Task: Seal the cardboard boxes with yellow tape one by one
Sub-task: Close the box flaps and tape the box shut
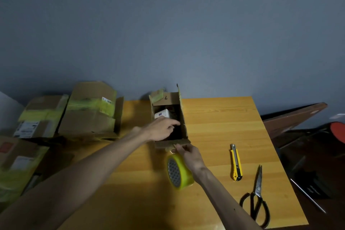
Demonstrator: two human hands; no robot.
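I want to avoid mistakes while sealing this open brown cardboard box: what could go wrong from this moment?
1. The open brown cardboard box has its flaps still up while the left hand reaches inside; taping now may leave gaps.
2. The yellow tape roll stands on edge by the right hand; a nudge may send it rolling.
3. The yellow utility knife and black-handled scissors lie near the right forearm; a sweep may hit them.

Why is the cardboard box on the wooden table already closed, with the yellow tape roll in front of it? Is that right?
Not closed: the head view shows the cardboard box on the wooden table open, flaps up. The yellow tape roll is in front of it.
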